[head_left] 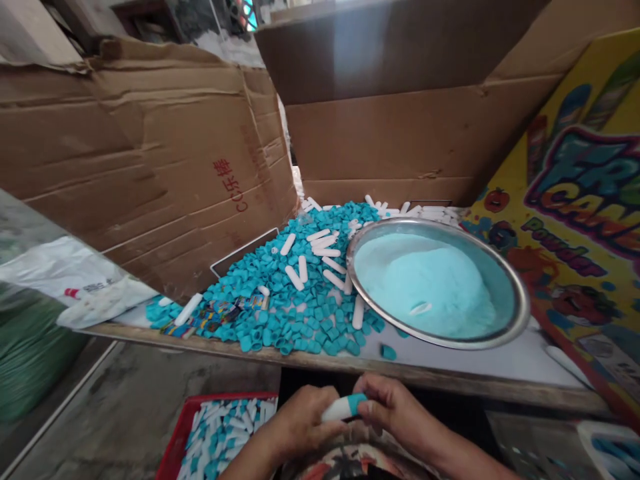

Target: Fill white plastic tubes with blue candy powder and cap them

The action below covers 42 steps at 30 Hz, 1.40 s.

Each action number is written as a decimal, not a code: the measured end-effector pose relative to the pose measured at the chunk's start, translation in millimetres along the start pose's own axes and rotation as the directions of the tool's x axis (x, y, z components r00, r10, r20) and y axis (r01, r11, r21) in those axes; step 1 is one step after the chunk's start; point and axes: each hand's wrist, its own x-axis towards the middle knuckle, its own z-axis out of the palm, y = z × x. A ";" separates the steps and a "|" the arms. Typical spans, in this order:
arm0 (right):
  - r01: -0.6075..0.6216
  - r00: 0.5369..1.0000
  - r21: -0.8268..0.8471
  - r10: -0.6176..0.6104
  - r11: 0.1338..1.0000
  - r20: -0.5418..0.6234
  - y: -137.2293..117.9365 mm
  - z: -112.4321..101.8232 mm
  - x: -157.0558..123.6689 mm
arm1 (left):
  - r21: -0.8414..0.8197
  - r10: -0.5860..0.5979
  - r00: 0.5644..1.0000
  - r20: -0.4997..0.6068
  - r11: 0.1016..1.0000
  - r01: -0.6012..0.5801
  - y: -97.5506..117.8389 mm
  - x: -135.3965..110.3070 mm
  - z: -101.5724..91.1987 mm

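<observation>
My left hand (300,420) is closed around a small white tube (336,409), low in the view below the table edge. My right hand (395,410) pinches the teal cap (357,402) on the tube's end. Both hands meet at the tube. Above them on the table lies a heap of teal caps (300,300) with loose white tubes (300,270) scattered on top. A steel bowl (520,313) holding blue powder (425,283) stands to the right of the heap.
A red crate (176,440) with capped tubes sits at the lower left on the floor. Cardboard boxes (150,167) wall the table's back and left. A colourful printed box (580,220) leans at the right. A white plastic bag (75,280) lies at the left.
</observation>
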 end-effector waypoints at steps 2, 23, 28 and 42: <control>-0.021 1.000 -0.036 0.020 0.999 -0.020 2.3 -1.3 2.1 | 0.002 -0.104 0.994 -0.035 0.995 0.104 -19.8 -24.9 -5.1; 0.068 0.919 -0.439 -0.228 0.896 -0.322 5.7 -52.7 -13.1 | 0.233 0.054 0.955 -0.292 0.972 0.016 33.2 97.1 -49.9; 0.056 0.900 -0.460 -0.244 0.886 -0.361 8.6 -55.0 -22.6 | 0.198 -0.036 0.943 -0.330 0.974 0.106 43.7 146.4 -33.0; 0.269 0.857 -0.413 -0.412 0.870 -0.310 -27.5 -32.4 0.9 | -0.355 0.031 0.948 -0.316 0.923 -0.148 39.6 54.5 -43.0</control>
